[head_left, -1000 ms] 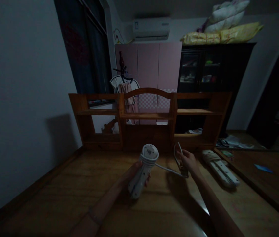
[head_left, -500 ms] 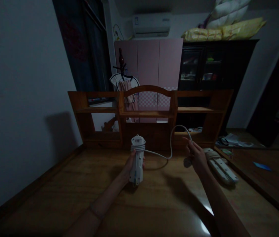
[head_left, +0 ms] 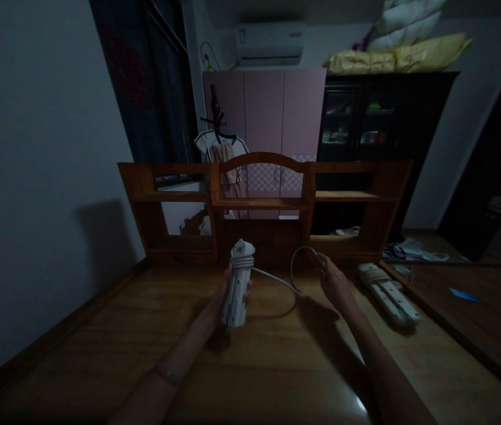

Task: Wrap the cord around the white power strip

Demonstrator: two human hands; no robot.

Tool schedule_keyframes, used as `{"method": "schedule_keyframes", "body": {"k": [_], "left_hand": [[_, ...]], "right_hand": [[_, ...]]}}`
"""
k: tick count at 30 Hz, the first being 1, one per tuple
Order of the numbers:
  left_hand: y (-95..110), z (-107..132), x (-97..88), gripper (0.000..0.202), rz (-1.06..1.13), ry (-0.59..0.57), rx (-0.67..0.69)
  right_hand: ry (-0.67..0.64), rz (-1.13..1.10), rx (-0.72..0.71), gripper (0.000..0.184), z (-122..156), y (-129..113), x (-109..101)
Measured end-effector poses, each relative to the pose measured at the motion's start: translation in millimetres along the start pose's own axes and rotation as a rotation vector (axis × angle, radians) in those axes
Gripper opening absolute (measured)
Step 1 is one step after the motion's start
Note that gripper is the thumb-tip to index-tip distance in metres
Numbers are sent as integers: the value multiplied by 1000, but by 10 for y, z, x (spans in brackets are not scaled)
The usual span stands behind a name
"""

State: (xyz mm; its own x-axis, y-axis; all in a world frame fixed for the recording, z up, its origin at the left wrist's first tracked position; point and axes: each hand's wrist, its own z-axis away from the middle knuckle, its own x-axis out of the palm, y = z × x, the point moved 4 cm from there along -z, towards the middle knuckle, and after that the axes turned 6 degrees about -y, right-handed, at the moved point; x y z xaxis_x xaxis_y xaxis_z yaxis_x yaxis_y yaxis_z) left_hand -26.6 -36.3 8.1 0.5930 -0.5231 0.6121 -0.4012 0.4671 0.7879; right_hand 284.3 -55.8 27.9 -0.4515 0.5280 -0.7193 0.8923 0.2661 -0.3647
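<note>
I note the right hand (head_left: 334, 283) has dropped the cord (head_left: 292, 273) loop lower at frame centre, fingers pinching it, while the left hand (head_left: 223, 295) grips the strip (head_left: 236, 283): winding continues.

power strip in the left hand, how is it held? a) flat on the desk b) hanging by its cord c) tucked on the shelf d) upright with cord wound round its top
d: the left hand grips the power strip upright, cord coiled near its top.
</note>
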Motion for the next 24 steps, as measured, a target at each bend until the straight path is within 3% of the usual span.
{"method": "schedule_keyframes", "body": {"k": [3, 8, 15, 18, 21, 24], "left_hand": [[-96, 40, 25, 65, -25, -133, -13], [-158, 46, 43, 66, -36, -201, -13], [-76, -42, 25, 71, -61, -100, -23], [-52, -26, 33, 69, -42, -51, 4], [-37, -8, 61, 65, -25, -26, 49], [-48, -3, 66, 64, -26, 28, 58]], "right_hand": [[-46, -50, -42, 50, 0, -2, 56], [-135, -65, -69, 48, 19, 3, 231], [-192, 89, -8, 35, 93, 134, 346], [-110, 105, 54, 33, 78, 88, 286], [36, -84, 57, 37, 19, -149, 141], [-71, -483, 8, 40, -16, -502, 94]]}}
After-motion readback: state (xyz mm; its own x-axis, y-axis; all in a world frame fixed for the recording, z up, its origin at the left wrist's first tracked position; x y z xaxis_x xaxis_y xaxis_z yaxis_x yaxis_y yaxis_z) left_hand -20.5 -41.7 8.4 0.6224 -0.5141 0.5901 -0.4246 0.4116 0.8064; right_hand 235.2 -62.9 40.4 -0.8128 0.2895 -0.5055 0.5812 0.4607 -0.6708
